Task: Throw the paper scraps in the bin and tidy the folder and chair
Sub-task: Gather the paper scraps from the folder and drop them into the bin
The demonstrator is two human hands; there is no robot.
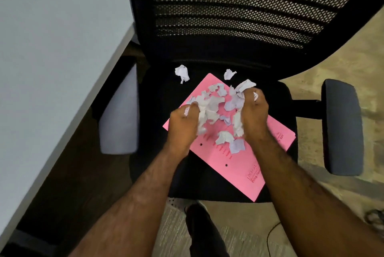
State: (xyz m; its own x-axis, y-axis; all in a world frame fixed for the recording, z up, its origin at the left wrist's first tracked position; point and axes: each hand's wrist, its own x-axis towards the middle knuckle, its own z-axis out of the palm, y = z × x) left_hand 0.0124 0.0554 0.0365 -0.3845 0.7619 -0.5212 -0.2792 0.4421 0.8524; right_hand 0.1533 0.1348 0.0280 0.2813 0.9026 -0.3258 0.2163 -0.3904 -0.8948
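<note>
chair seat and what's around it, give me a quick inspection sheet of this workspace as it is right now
surface: black chair seat, mesh backrest behind it
job's things: pink folder lies flat and askew on the seat; paper scraps heaped on the folder; two crumpled scraps on the bare seat beyond it; no bin in view
clutter: nothing seen beyond the scraps
hands: left hand and right hand both closed on bunches of scraps over the folder
cables: thin dark cable on the floor, lower right
surroundings: pale desk to the left, two armrests, carpet, dark shoe below the seat
</note>
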